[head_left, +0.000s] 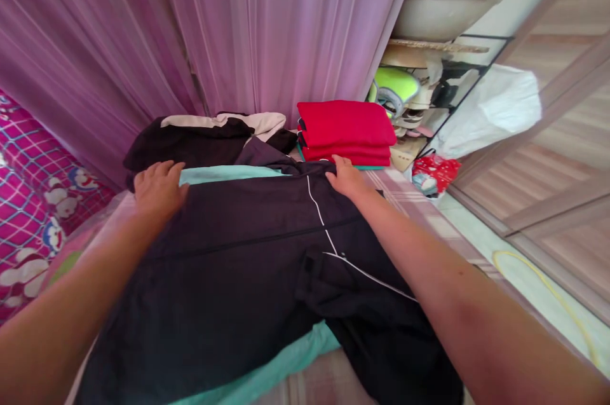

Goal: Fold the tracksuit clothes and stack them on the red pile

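A dark jacket or shirt [229,220] with thin white piping is spread across the bed, its teal lining or underlayer [305,348] showing along the near and far edges. My left hand [159,187] rests on its far left corner, fingers spread over the cloth. On the far right part, near the collar, lies my right hand [347,176], thumb and forefinger apart on the fabric. One dark sleeve [362,290] is folded over the body at the near right. Behind the garment sits a bundled black and white garment [190,138]. Beside my right hand are stacked folded red garments [345,128].
A purple curtain [286,30] hangs directly behind the bed. At left is a pink patterned fabric [52,201]. A rack with a large basin [448,4], a white bag [495,106] and a red bag [436,173] stand right, near a wooden wardrobe [562,138]. The checked bedsheet [429,220] shows.
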`<state>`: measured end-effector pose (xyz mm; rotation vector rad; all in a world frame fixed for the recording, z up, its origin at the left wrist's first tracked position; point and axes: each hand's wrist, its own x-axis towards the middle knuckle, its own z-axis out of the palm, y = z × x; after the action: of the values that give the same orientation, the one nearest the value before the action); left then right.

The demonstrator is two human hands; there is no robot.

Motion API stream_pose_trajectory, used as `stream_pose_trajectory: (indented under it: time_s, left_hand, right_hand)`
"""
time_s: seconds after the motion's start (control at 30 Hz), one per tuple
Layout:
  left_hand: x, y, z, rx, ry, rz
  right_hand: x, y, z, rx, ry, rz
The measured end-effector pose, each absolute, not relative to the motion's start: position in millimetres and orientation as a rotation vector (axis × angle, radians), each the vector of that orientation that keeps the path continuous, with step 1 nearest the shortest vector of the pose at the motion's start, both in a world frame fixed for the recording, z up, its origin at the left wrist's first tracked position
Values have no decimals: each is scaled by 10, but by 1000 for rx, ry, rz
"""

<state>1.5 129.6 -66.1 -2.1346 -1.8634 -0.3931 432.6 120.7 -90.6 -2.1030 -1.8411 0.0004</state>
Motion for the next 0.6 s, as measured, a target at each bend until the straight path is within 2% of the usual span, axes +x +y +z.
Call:
stream_pose_trajectory:
  time_s: [0.1, 0.27, 0.33, 0.43, 0.6]
  left_hand:
    - [125, 768, -927, -2313, -1726, -360]
    - [208, -197, -1200, -2567, -1683, -292]
    - [247, -509, -1244, -2654, -1672, -329]
    - [344, -853, -1285, -2811, -1608, -386]
    - [513, -1125, -1321, -3020, -1522, -424]
  right_hand:
    - [4444, 862, -795, -2000, -2061, 164]
    - [4475, 1, -702, -1912, -2314, 861]
    - [4423, -301, -752, -1851, -2349, 1024]
    - [4357, -594, -825, -1831, -2306, 1062]
    - [4469, -801, -657, -1888, -1905, 877]
